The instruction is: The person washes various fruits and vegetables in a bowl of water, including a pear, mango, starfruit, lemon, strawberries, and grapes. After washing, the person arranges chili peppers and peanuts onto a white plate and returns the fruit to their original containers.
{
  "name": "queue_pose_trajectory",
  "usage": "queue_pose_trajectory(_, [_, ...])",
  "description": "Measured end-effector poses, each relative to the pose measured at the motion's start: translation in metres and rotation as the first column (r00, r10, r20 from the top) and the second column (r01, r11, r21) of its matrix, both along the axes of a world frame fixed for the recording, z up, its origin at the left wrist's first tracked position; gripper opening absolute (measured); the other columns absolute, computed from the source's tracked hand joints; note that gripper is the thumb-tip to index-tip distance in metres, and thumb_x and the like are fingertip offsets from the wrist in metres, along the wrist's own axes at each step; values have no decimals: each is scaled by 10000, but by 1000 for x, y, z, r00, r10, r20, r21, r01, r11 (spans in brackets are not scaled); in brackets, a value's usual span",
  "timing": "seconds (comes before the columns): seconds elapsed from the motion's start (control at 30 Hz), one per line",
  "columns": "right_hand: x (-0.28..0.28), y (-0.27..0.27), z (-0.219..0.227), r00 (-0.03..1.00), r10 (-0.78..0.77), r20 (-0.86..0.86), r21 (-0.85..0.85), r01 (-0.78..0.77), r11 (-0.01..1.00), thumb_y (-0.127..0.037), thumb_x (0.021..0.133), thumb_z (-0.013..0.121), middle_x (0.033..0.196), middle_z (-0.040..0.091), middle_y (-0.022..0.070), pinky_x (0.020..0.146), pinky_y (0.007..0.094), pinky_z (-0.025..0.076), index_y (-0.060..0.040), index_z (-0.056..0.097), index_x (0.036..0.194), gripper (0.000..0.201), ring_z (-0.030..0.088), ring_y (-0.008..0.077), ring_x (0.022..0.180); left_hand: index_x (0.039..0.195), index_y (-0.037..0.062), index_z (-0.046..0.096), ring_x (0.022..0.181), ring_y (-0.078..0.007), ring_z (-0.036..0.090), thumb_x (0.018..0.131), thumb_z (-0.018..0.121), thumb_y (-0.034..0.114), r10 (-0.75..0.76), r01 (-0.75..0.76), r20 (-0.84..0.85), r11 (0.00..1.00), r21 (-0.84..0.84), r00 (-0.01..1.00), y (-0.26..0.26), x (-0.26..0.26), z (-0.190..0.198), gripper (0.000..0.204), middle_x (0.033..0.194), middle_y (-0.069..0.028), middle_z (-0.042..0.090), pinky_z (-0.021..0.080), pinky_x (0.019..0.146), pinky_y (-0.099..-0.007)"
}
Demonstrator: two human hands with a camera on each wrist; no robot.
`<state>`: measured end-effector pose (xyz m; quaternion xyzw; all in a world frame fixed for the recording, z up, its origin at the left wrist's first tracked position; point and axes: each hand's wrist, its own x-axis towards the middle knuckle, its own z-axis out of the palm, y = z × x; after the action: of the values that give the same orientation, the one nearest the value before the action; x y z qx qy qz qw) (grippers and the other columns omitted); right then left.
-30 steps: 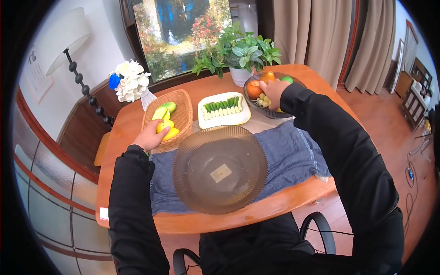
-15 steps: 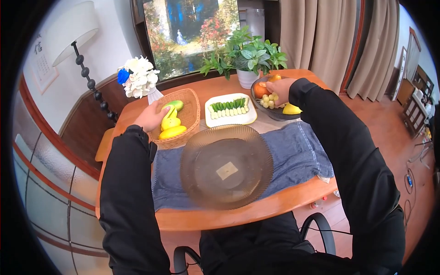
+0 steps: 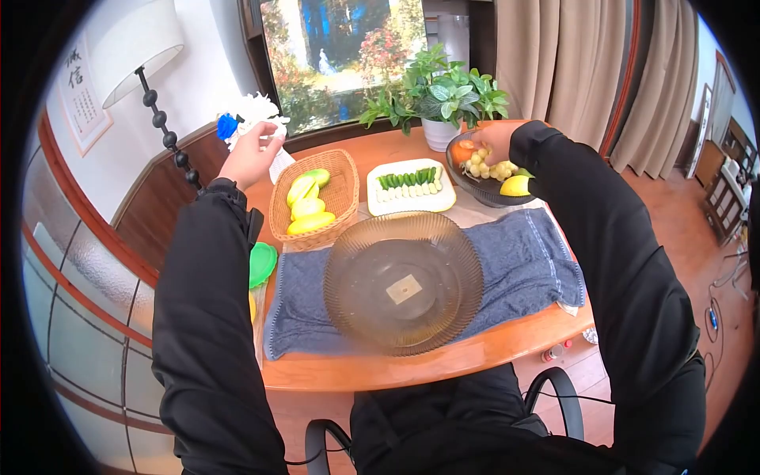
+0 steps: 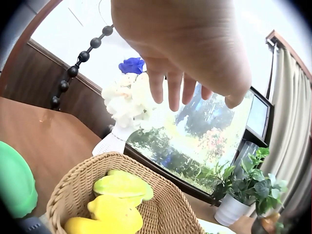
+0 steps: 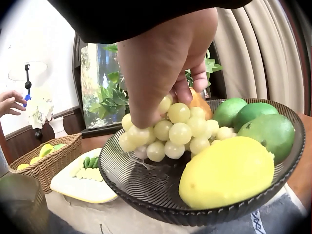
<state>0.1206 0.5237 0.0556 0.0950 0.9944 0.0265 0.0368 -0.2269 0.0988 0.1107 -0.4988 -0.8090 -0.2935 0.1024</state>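
Observation:
My right hand (image 3: 495,141) reaches into a dark ribbed bowl (image 5: 219,214) at the back right of the table. Its thumb and fingers grip a bunch of pale green grapes (image 5: 178,131) from above. In the same bowl lie a yellow mango (image 5: 229,170), several green fruits (image 5: 268,134) and an orange fruit (image 3: 461,152), partly hidden behind the hand. My left hand (image 3: 252,158) hangs in the air with loose fingers and holds nothing. It is beside and above a wicker basket (image 3: 346,186) of yellow and green-yellow fruits (image 3: 307,208), overlapping white flowers (image 3: 257,111) in the head view.
A large brown ribbed bowl (image 3: 356,301) sits on a blue towel (image 3: 522,261) in front of me. Behind it, a white tray (image 3: 388,209) carries rows of small green and pale pieces. A potted plant (image 3: 441,134) stands at the back; a green round object (image 3: 262,265) lies left.
My left hand has left the yellow fruit in the basket and moved up and back toward the flowers. My right hand has shifted from near the orange fruit onto the grapes.

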Motion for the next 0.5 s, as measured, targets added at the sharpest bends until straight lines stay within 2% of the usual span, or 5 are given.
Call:
queue_pose_trajectory(0.1, [5,-2,15,999,-35,-38,5,36,999,-239,824,831,1038,770,208,892,498,575,-57,686,1161,409,749,416,1039,1320,-13,655,1185,-327,749,1079,685,275,-9,11,-28,997,82,1000,-5,10,12,376,1274,-200,755,588,1015,-440])
queue_pose_trajectory(0.2, [11,6,27,987,-1,-163,-20,-3,1000,-162,817,794,951,748,203,838,500,565,-52,657,1106,339,739,432,955,1190,4,641,1060,-279,732,1054,688,161,48,-10,-174,977,212,984,-9,10,19,213,1147,-133,729,583,915,-447])
queue_pose_trajectory(0.37, [18,20,49,967,50,-248,15,-48,999,-145,835,779,894,733,200,797,514,555,-43,633,1071,296,723,448,901,1213,78,653,1065,-307,655,974,723,106,150,24,-460,936,350,875,-12,-5,34,250,1166,-107,655,538,952,-443])
queue_pose_trajectory(0.43, [20,23,60,949,32,-315,35,-22,999,-144,855,787,891,716,188,807,508,568,-33,605,1107,330,722,433,894,1194,108,664,1136,-326,623,938,742,91,326,26,-731,905,426,599,-15,-10,42,268,1212,-90,641,507,1014,-459])
queue_pose_trajectory(0.5, [28,7,79,940,61,-335,46,-49,998,-133,863,777,883,711,193,799,517,570,-33,599,1121,329,724,439,892,1208,169,683,1228,-342,580,925,745,88,387,-18,-711,884,467,587,-16,-17,45,300,1295,-58,613,465,1061,-504])
